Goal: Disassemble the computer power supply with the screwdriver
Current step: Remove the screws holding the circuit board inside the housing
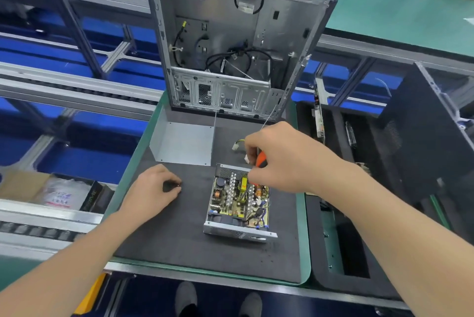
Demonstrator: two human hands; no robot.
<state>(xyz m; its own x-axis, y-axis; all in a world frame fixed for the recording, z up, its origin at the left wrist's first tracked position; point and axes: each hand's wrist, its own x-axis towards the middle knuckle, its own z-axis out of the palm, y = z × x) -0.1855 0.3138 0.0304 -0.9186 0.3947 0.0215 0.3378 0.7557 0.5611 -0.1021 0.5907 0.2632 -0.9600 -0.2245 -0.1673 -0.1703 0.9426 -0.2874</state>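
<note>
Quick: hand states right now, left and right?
Left hand: curled on the mat; whether it holds anything cannot be told.
Right hand: closed, gripping the screwdriver.

Both bare forearms reach forward, the hands held low.
The left hand (151, 188) lies palm down with its fingers curled and their tips together; whether they pinch anything is unclear. The right hand (279, 157), wrist bent downward, grips the orange handle of the screwdriver (261, 160) in curled fingers.
</note>
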